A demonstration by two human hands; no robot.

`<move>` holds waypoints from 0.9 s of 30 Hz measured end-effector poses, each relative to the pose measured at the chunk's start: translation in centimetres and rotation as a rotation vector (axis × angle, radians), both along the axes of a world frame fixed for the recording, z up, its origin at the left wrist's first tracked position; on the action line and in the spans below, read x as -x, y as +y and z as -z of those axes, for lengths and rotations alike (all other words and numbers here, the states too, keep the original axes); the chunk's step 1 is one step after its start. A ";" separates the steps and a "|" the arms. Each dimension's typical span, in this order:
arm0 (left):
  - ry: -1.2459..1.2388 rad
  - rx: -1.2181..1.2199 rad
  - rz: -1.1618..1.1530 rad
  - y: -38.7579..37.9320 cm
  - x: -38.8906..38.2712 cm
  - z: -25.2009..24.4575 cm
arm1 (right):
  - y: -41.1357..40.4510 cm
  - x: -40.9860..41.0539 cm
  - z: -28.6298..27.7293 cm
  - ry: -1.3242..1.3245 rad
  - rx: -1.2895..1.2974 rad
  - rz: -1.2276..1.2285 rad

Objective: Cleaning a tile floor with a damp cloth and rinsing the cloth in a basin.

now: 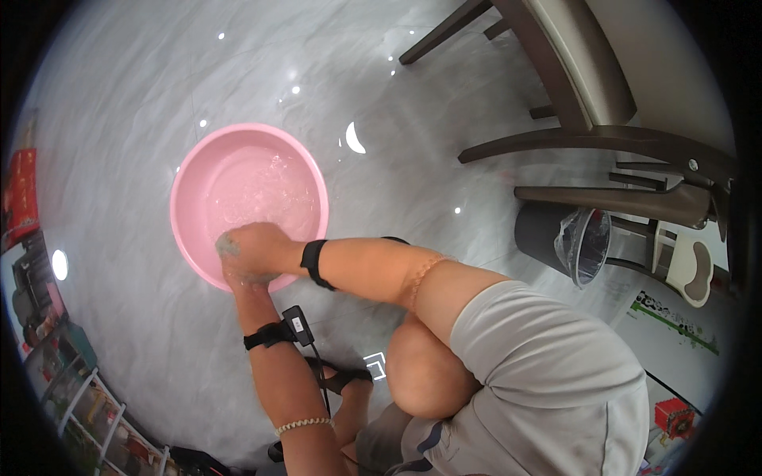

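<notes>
A pink plastic basin (190, 178) with water (262, 178) in it stands on the floor before me. Both hands meet low over its near side. My right hand (262, 247) is on top, closed around a small greyish cloth (228, 244) that is mostly hidden by the fingers. Beneath it, my left hand (245, 282) is pressed against the same bundle and largely covered. Black straps circle both wrists, and the left one carries a small black device (297, 325) with a cable.
Grey marbled floor tiles (119, 297) surround the basin. Dark wooden chairs (571, 137) and a dark waste bin (547, 238) with a plastic liner stand to the right. Cluttered shelving (89, 416) runs along the lower left. My bent knee (428, 369) and sandalled foot (345, 381) are close by.
</notes>
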State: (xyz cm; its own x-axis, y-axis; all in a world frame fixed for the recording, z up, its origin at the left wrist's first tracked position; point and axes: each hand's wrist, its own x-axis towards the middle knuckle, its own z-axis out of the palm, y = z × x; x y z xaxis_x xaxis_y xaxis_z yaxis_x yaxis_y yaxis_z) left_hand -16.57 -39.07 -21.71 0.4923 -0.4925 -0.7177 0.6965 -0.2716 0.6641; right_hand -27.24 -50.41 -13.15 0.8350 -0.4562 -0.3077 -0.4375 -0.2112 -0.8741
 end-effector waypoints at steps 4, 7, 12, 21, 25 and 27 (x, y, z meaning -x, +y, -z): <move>-0.011 -0.098 0.032 -4.3 4.0 -0.1 | -3.7 4.2 6.6 0.169 0.333 0.225; -0.529 -0.417 0.523 -0.2 -1.4 -0.1 | -2.6 2.7 5.8 0.180 0.314 0.211; -1.243 -0.830 1.023 -1.2 3.5 -2.2 | -2.7 5.5 9.9 0.329 0.565 0.331; -1.261 -0.300 0.971 2.2 -0.5 1.2 | -1.5 1.3 3.1 0.052 -0.932 0.169; -0.646 0.114 0.613 0.0 -0.8 -1.4 | -3.3 2.9 2.1 -0.328 -1.060 0.049; -0.828 0.006 0.611 -0.5 -0.8 -4.7 | -3.9 3.3 0.3 -0.435 -1.290 0.080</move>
State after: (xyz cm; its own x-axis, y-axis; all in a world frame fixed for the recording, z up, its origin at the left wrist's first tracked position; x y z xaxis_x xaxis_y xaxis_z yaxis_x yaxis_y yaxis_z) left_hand -15.78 -39.56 -17.04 0.4961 -0.8271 -0.2641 -0.2360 -0.4212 0.8757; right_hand -30.57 -54.27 -13.41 0.9581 -0.0982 -0.2690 -0.0510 0.8657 -0.4979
